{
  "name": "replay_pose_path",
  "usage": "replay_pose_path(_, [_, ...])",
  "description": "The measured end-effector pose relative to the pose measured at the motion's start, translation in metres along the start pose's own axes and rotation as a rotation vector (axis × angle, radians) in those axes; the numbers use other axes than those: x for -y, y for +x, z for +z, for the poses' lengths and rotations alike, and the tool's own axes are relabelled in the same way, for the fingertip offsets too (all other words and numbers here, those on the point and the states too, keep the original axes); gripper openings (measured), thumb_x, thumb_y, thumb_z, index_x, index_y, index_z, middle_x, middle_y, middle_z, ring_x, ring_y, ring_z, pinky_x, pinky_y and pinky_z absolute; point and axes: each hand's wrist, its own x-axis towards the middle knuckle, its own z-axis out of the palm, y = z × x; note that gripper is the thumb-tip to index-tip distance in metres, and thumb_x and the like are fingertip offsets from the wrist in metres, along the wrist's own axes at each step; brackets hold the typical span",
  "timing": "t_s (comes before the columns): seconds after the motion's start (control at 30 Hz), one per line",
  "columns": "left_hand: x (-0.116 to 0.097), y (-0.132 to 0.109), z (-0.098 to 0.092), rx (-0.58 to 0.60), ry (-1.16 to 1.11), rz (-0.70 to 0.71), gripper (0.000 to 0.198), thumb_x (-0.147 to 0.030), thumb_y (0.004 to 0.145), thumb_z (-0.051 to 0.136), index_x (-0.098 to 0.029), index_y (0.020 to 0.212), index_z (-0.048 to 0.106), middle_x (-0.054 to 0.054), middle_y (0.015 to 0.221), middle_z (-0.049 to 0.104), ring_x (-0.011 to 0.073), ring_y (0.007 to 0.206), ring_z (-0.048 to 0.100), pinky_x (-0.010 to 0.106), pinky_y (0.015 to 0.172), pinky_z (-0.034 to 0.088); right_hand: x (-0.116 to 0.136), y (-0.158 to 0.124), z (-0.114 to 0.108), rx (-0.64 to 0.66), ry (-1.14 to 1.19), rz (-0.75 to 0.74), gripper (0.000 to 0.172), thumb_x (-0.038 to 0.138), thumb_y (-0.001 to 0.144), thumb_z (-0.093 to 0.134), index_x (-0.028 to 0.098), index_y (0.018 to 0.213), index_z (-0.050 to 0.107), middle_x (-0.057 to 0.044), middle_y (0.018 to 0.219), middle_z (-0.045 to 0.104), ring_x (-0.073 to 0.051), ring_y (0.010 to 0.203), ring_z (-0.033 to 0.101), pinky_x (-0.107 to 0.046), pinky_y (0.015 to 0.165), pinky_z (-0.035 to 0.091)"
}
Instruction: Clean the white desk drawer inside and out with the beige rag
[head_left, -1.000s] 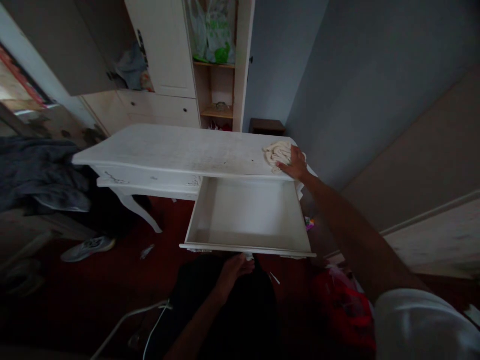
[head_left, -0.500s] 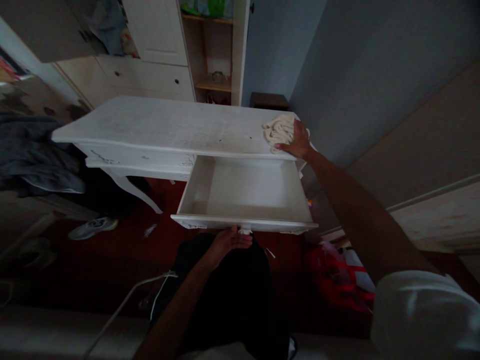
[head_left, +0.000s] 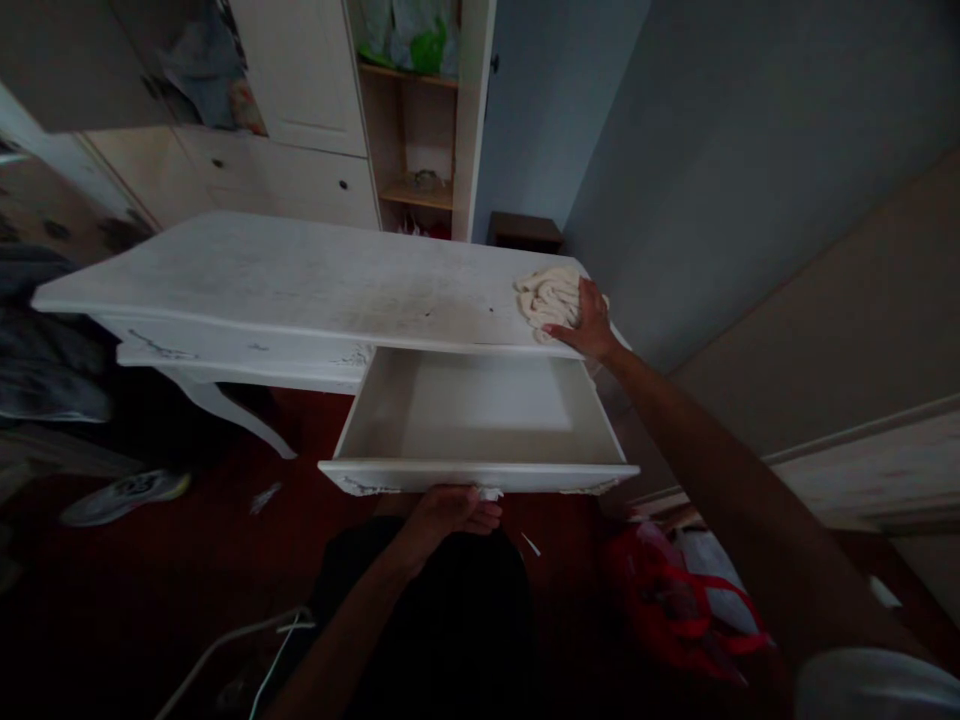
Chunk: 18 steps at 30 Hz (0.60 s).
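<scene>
A white desk [head_left: 300, 270] with curved legs stands before me, its top marked with dark smudges and specks. Its right-hand drawer [head_left: 480, 478] is pulled out toward me, and the inside looks bare. At the front centre of that drawer, my left hand [head_left: 450, 512] has its thumb beside the pale knob [head_left: 490, 494] and its fingers curled beneath it. On the desk's right end, a crumpled cream cloth [head_left: 551, 297] lies under my right hand [head_left: 592, 325], whose thumb and fingers close over its right side. Part of the cloth is hidden by that hand.
White cabinets [head_left: 311, 185] and an open shelf unit [head_left: 420, 190] stand behind the desk. A grey wall [head_left: 750, 150] rises at the right. On the dark red floor are a red bag [head_left: 675, 600], a sneaker [head_left: 127, 495] and a white cable [head_left: 225, 640].
My left hand's fingers have gone from flat beside the knob to curled beneath it. My right hand stays on the cloth. The whole view has shifted, with the desk lower in it.
</scene>
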Motion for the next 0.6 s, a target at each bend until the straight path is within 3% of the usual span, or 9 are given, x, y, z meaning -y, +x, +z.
replay_pose_path(0.17, [-0.016, 0.012, -0.004, -0.022, 0.048, -0.011, 0.048, -0.056, 0.07, 0.078, -0.013, 0.091, 0.076, 0.015, 0.099, 0.077, 0.0263, 0.088, 0.072, 0.044, 0.088, 0.056, 0.006, -0.005, -0.001, -0.026, -0.001, 0.01, 0.122, 0.09, 0.064, 0.051, 0.021, 0.156, 0.009, -0.016, 0.163, 0.016, -0.038, 0.149, 0.012, -0.062, 0.117, 0.018])
replay_pose_path(0.4, [-0.037, 0.04, -0.013, -0.045, 0.073, -0.043, 0.05, -0.05, 0.058, 0.087, -0.014, 0.09, 0.077, 0.013, 0.097, 0.077, 0.0248, 0.087, 0.072, 0.044, 0.091, 0.055, 0.013, -0.009, -0.003, -0.022, -0.019, 0.029, 0.12, 0.089, 0.067, 0.05, 0.02, 0.156, 0.009, -0.018, 0.162, 0.017, -0.037, 0.149, 0.013, -0.061, 0.115, 0.023])
replay_pose_path(0.6, [-0.044, 0.072, -0.022, -0.069, 0.109, -0.013, 0.048, -0.048, 0.055, 0.089, -0.015, 0.087, 0.077, 0.014, 0.099, 0.077, 0.0296, 0.092, 0.071, 0.048, 0.094, 0.054, 0.021, -0.011, -0.005, -0.026, -0.057, 0.027, 0.114, 0.086, 0.072, 0.048, 0.021, 0.156, 0.007, -0.018, 0.162, 0.017, -0.038, 0.148, 0.015, -0.062, 0.114, 0.024])
